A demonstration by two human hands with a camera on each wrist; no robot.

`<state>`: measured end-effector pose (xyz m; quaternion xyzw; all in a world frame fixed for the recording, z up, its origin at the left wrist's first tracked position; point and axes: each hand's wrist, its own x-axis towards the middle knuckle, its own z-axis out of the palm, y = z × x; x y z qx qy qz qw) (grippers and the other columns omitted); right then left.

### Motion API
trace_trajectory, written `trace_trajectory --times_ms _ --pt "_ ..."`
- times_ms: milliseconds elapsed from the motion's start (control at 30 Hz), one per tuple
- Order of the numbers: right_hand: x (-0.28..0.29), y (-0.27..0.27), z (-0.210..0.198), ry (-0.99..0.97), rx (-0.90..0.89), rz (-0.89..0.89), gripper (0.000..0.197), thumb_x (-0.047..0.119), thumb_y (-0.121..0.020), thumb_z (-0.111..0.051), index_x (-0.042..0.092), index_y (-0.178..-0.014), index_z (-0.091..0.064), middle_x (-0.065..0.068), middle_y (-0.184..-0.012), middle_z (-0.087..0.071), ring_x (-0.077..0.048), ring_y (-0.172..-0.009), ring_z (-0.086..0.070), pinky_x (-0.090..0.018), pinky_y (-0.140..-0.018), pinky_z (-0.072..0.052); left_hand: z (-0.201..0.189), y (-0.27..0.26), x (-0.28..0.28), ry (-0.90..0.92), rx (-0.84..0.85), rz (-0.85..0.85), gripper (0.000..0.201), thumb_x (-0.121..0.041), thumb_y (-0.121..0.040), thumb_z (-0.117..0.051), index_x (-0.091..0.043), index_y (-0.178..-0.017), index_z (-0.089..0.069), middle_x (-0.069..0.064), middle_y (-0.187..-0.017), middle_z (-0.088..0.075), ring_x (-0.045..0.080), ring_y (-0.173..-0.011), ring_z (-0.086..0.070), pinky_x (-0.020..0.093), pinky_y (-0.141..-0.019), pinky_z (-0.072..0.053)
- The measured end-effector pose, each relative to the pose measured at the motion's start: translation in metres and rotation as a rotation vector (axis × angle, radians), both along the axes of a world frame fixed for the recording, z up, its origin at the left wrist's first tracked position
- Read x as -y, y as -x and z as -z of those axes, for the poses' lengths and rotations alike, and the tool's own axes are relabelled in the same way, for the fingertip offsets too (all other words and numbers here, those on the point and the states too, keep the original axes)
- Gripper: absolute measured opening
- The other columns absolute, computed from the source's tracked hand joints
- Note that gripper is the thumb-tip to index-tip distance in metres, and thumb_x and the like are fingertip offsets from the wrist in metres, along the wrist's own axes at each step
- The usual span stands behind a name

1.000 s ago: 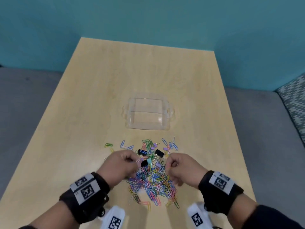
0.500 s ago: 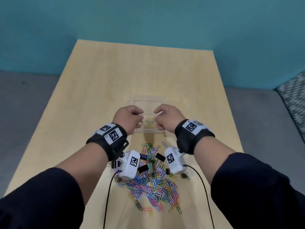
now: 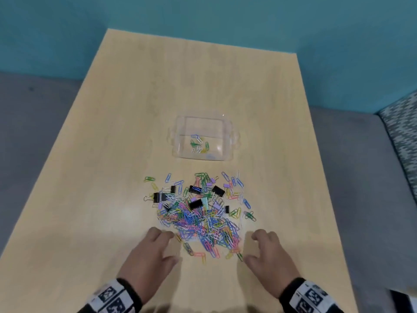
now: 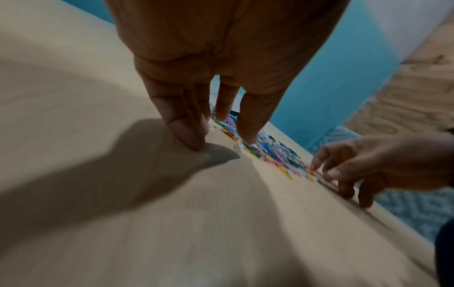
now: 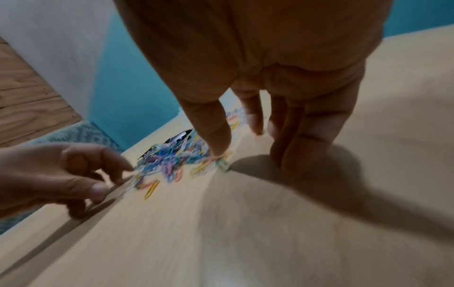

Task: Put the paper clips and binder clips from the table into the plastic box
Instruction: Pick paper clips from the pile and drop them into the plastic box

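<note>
Left hand (image 3: 147, 259) and right hand (image 3: 269, 259) were held empty, fingers loosely spread, flanking the clip pile (image 3: 198, 215) near the tabletop's front edge; clips could be scattered short of the plastic box (image 3: 228, 143) by an overfull scoop.

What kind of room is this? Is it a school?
Hard to tell. It looks more like an office or workroom: a plain wooden table against a teal wall, grey carpet, and a heap of paper clips beside a clear plastic box.
</note>
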<state>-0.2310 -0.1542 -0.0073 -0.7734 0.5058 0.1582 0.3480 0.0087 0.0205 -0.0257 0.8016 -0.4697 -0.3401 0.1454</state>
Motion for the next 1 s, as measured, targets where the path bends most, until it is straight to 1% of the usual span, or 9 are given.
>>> trace_trajectory --times_ms 67,167,300,400,567,733,900,933,1000 --pt "-0.017 -0.005 0.003 0.052 0.057 -0.004 0.055 0.037 -0.074 -0.066 0.029 -0.124 -0.043 0.007 -0.105 -0.033 -0.018 -0.088 -0.053 -0.028 -0.074 -0.042 0.006 0.014 0.002 0.063 0.064 0.057 0.066 -0.031 -0.066 -0.078 -0.029 -0.126 -0.049 -0.007 -0.112 -0.046 0.016 -0.089 -0.058 0.027 -0.08 -0.049" --pt "-0.03 -0.028 0.008 0.177 0.091 -0.124 0.075 0.041 -0.079 -0.064 0.035 -0.141 -0.023 0.005 -0.122 -0.028 -0.021 -0.112 -0.042 -0.029 -0.09 -0.044 0.009 0.029 0.022 0.114 0.233 0.198 0.083 -0.037 -0.063 -0.08 -0.029 -0.135 -0.041 0.003 -0.131 -0.046 0.026 -0.102 -0.052 0.037 -0.083 -0.053" --pt "-0.032 -0.06 0.011 0.267 0.081 -0.252 0.068 0.033 -0.089 -0.055 0.031 -0.147 -0.019 -0.002 -0.148 -0.02 -0.027 -0.12 -0.031 -0.036 -0.097 -0.041 0.01 0.04 0.048 0.102 0.333 0.281 0.071 -0.034 -0.071 -0.073 -0.027 -0.134 -0.041 0.011 -0.141 -0.041 0.033 -0.111 -0.043 0.043 -0.077 -0.055" --pt "-0.03 -0.074 0.017 0.288 0.089 -0.33 0.061 0.019 -0.085 -0.053 0.025 -0.143 -0.032 -0.008 -0.144 -0.032 -0.032 -0.113 -0.037 -0.039 -0.092 -0.044 0.011 0.042 0.056 0.084 0.331 0.284 0.064 -0.021 -0.073 -0.067 -0.024 -0.132 -0.041 0.013 -0.145 -0.037 0.034 -0.114 -0.038 0.044 -0.08 -0.053" --pt "-0.023 -0.08 0.019 0.371 0.114 -0.428 0.045 0.004 -0.069 -0.059 0.018 -0.111 -0.054 -0.007 -0.111 -0.052 -0.031 -0.094 -0.046 -0.037 -0.074 -0.046 0.012 0.036 0.059 0.128 0.37 0.318 0.061 -0.004 -0.057 -0.067 -0.018 -0.115 -0.055 0.015 -0.123 -0.052 0.035 -0.1 -0.049 0.041 -0.076 -0.053" --pt "-0.016 -0.078 0.015 0.361 0.11 -0.498 0.04 -0.005 -0.061 -0.062 0.015 -0.095 -0.053 -0.009 -0.1 -0.054 -0.031 -0.087 -0.049 -0.037 -0.069 -0.043 0.009 0.028 0.062 0.138 0.404 0.351 0.042 0.001 -0.05 -0.066 -0.021 -0.084 -0.057 0.004 -0.093 -0.053 0.024 -0.078 -0.049 0.031 -0.059 -0.048" --pt "-0.01 -0.078 0.011 0.36 0.073 -0.506 0.053 -0.007 -0.042 -0.071 0.02 -0.08 -0.045 -0.003 -0.082 -0.05 -0.022 -0.067 -0.049 -0.027 -0.053 -0.027 0.011 0.02 0.067 0.129 0.365 0.318 0.04 0.005 -0.05 -0.066 -0.02 -0.074 -0.046 0.002 -0.082 -0.047 0.022 -0.069 -0.044 0.034 -0.049 -0.044" --pt "-0.008 -0.078 0.011 0.362 0.071 -0.502 0.053 -0.006 -0.043 -0.072 0.02 -0.078 -0.043 -0.002 -0.081 -0.049 -0.02 -0.064 -0.046 -0.027 -0.052 -0.025 0.01 0.018 0.068 0.119 0.351 0.312 0.04 0.006 -0.05 -0.065 -0.02 -0.073 -0.045 0.002 -0.08 -0.046 0.022 -0.068 -0.044 0.033 -0.048 -0.042" --pt "-0.004 -0.078 0.011 0.329 0.096 -0.462 0.047 -0.004 -0.06 -0.072 0.022 -0.078 -0.037 0.0 -0.083 -0.045 -0.019 -0.064 -0.036 -0.028 -0.054 -0.025 0.007 0.014 0.07 0.109 0.307 0.299 0.039 0.006 -0.049 -0.066 -0.019 -0.071 -0.047 0.001 -0.076 -0.046 0.021 -0.064 -0.044 0.029 -0.048 -0.034"
